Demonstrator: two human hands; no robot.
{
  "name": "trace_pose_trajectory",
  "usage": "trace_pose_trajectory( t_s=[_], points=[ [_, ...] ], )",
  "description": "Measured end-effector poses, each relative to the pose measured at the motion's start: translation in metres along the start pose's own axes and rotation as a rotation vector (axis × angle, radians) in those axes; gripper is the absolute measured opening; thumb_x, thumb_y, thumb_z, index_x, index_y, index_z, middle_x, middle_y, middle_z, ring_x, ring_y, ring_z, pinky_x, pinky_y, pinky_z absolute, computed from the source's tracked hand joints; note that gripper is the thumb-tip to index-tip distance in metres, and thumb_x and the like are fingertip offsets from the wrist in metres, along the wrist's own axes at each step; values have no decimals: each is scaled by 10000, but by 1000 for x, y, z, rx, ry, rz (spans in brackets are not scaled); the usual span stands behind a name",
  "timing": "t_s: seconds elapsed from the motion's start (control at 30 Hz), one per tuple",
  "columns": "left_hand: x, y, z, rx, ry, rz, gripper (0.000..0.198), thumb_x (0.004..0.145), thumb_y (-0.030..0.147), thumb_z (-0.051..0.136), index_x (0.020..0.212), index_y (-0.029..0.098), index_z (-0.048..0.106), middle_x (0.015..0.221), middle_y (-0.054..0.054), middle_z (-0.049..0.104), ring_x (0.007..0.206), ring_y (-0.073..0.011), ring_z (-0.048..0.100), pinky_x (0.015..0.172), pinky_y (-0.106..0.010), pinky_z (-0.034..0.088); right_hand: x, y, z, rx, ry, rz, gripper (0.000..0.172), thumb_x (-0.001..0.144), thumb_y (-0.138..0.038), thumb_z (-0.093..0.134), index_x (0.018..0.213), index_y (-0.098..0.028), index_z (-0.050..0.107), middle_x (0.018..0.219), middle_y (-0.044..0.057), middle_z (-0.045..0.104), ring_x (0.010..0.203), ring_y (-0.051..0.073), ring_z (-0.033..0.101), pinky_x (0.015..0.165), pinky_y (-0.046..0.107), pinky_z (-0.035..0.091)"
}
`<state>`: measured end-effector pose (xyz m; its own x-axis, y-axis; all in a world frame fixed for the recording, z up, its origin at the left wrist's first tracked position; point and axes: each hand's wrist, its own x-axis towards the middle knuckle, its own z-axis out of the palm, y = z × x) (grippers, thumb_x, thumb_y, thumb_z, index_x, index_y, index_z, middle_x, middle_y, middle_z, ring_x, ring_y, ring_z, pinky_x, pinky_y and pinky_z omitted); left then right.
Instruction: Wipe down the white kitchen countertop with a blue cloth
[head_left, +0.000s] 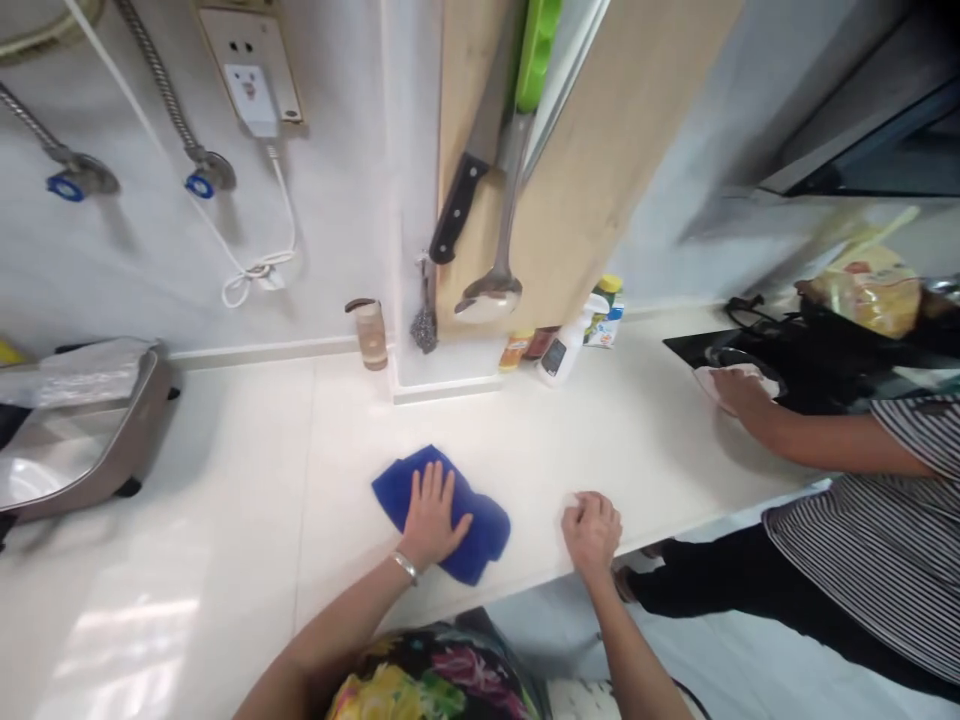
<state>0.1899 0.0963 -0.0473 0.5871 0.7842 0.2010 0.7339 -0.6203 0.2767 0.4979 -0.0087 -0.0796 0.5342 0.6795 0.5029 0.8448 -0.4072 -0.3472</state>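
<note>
A long cream stone countertop runs below a white wall. Towards the right, a co-worker in a striped shirt presses a pale cloth onto a black cooktop. Nearer, a folded royal-blue cloth lies flat on the countertop under the left hand, fingers spread and pressing down. The right hand rests just beside it, fingers curled inward; whether they grip anything cannot be told.

Left hand lies spread flat; right hand curls loosely.
</note>
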Motion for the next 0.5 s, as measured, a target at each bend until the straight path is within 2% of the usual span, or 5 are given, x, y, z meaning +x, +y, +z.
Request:
trace_pose_trajectory(
  t_s=[0.07,0.17,0.3,0.4,0.5],
  points=[
    [-11,15,1,-20,-28,74,821,928,587,437,1565,92,282,1643,-220,203,1535,-375,122,1237,-621,139,-1,2,0,-5,15,-8,208,839,-199,472,1000,-162,598,1088,118,592,898,234,462,780,361,308],
    [-31,10,-11,-38,-92,199,792,935,601,439,1571,153,287,1651,-179,216,1537,-347,142,1236,-596,177,-2,4,1,-7,27,-17,229,837,-197,461,1015,-158,601,1106,126,591,902,234,468,790,364,316],
    [-64,-32,-40,-13,-142,226,765,937,590,458,1576,208,283,1652,-137,242,1535,-326,164,1236,-576,190,-2,7,-2,2,23,-32,241,842,-211,456,1019,-153,609,1107,136,594,902,237,474,803,371,328],
    [-98,-70,-65,36,-163,146,742,950,573,443,1579,217,275,1648,-132,255,1530,-322,189,1234,-578,190,-2,11,-5,37,10,-58,244,839,-225,449,996,-143,617,1073,148,605,913,254,495,813,386,338],
    [-142,-108,-93,85,-176,41,726,954,556,442,1575,214,289,1641,-136,270,1521,-321,217,1229,-576,202,-4,21,-4,67,7,-103,237,821,-260,464,951,-143,623,969,146,617,885,274,516,789,401,344]
  ],
)
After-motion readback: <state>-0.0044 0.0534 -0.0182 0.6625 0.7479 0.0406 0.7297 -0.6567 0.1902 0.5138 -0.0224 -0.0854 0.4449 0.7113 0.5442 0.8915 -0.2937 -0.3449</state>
